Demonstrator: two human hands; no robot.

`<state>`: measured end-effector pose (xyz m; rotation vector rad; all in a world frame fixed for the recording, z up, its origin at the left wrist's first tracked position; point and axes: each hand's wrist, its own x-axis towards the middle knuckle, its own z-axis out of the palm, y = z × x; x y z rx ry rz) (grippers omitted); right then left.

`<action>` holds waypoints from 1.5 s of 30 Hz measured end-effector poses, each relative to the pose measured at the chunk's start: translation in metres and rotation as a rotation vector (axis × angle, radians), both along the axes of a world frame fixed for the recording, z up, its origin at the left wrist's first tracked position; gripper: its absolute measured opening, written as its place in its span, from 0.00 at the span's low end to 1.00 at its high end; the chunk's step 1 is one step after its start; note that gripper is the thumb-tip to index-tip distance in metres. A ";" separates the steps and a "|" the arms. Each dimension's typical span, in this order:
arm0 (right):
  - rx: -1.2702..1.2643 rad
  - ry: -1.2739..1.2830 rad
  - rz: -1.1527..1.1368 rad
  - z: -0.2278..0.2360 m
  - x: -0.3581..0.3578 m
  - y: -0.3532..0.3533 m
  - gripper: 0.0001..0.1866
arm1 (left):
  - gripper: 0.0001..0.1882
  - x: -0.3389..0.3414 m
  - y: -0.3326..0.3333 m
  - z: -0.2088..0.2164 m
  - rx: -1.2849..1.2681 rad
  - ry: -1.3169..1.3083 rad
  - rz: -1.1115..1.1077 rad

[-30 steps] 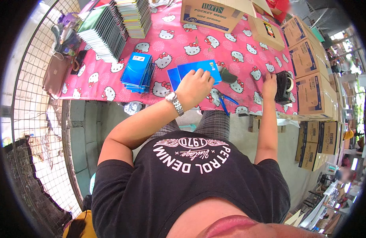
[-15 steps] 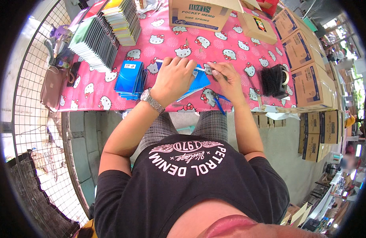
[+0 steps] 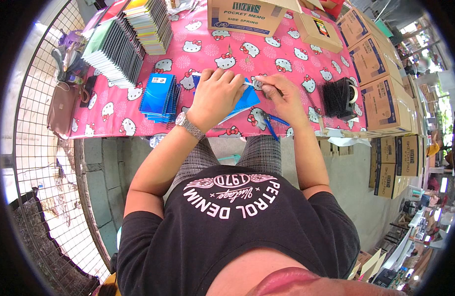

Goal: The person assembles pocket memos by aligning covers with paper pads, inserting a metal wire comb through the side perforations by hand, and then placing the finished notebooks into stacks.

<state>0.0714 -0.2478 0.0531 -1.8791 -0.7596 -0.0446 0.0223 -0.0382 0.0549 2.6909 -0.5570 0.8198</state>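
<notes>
Blue notebook [image 3: 245,101] lies at the worktop's [image 3: 286,49] near edge, pressed flat under the left hand [image 3: 216,96]; the right hand [image 3: 282,96], lately by the tape dispenser [image 3: 342,97], now pinches its spiral edge.

right hand [image 3: 282,96] moved from tape dispenser [image 3: 338,98] to blue notebook [image 3: 245,101]

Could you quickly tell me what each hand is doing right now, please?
Left hand: lying palm-down on the blue notebook, fingers together.
Right hand: fingers pinched at the notebook's top edge; what it grips cannot be told.
</notes>
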 end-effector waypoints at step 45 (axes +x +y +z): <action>0.363 0.648 0.668 0.027 0.057 -0.004 0.28 | 0.21 -0.018 0.000 -0.019 -0.143 0.171 0.142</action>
